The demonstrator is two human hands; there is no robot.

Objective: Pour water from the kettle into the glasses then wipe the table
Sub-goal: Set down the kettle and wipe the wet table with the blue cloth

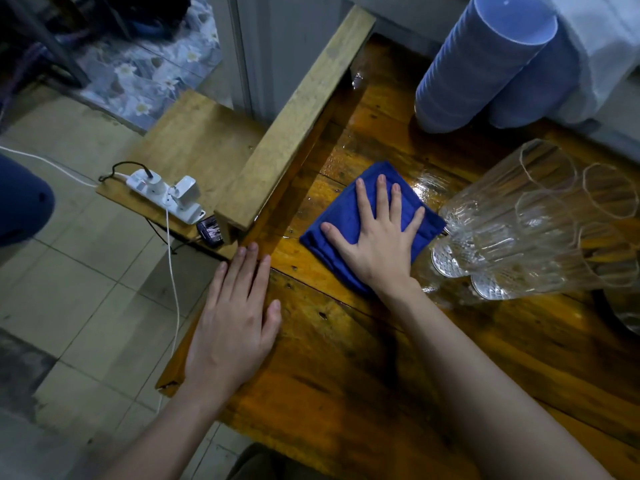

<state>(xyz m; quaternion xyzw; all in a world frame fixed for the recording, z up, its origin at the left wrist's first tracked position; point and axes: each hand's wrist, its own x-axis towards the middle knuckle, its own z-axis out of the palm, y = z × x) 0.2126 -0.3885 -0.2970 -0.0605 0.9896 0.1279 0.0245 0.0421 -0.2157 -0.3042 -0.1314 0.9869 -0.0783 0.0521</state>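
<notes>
A folded blue cloth [341, 216] lies on the wet wooden table [363, 358]. My right hand [377, 233] presses flat on the cloth with its fingers spread. My left hand [235, 320] rests flat, palm down, on the table's left edge and holds nothing. Several clear ribbed glasses [533, 223] stand in a cluster just right of the cloth, almost touching it. Water glistens on the wood [429, 183] beyond the cloth. No kettle is clearly in view; a dark rounded object [623, 317] is cut off at the right edge.
Two stacks of blue plastic cups [481, 64] stand at the table's back. A raised wooden plank [294, 123] borders the table on the left. Beyond it, a lower shelf carries a white power strip [162, 195] with plugs and cables. Tiled floor lies to the left.
</notes>
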